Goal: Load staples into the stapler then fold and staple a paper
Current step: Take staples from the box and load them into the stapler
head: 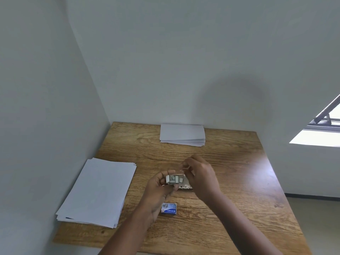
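My left hand (159, 188) holds a small open white tray of staples (174, 179) above the middle of the wooden table (230, 181). Several grey staple strips lie in the tray. My right hand (200, 173) is just to its right, fingers curled, pinching something small and pale near the tray's far edge; it is blurred. Under the hands lies the stapler (185, 188), mostly hidden. The blue and white staple box sleeve (168, 209) lies on the table near my left wrist. A stack of white paper (97, 192) sits at the left.
A second pile of folded white sheets (182, 134) lies at the table's far edge. Walls close the table on the left and back. A window (323, 126) is at the right, with floor beyond the table's right edge.
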